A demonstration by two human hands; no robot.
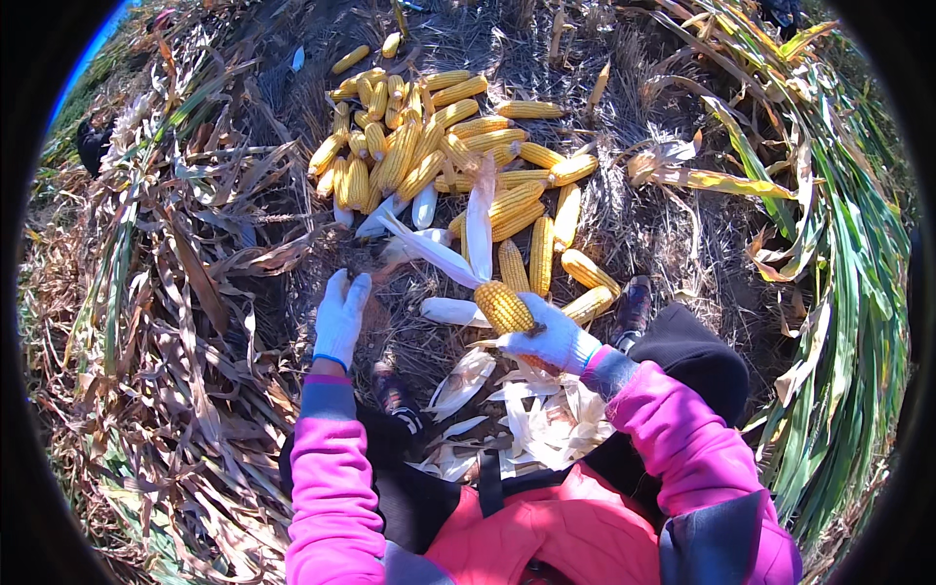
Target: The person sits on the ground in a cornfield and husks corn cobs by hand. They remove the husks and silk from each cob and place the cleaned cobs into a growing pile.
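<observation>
In a white knit glove, my right hand [552, 338] grips a yellow ear of corn [503, 307] by its lower part. Two pale strips of husk [442, 257] still hang from the ear's far end, peeled back from the kernels. My left hand [340, 318], gloved the same way, is held apart to the left with its fingers stretched forward and nothing in it. Beyond both hands lies a heap of bare corn ears [402, 150]. An ear in pale husk [455, 311] rests on the ground just left of my right hand.
Stripped husks [545, 424] lie between my legs. Dry corn stalks and leaves [197, 292] are piled along the left side, and greener stalks [841, 307] curve along the right. Straw-covered soil [504, 51] stretches behind the heap. My shoes [635, 307] flank the nearest ears.
</observation>
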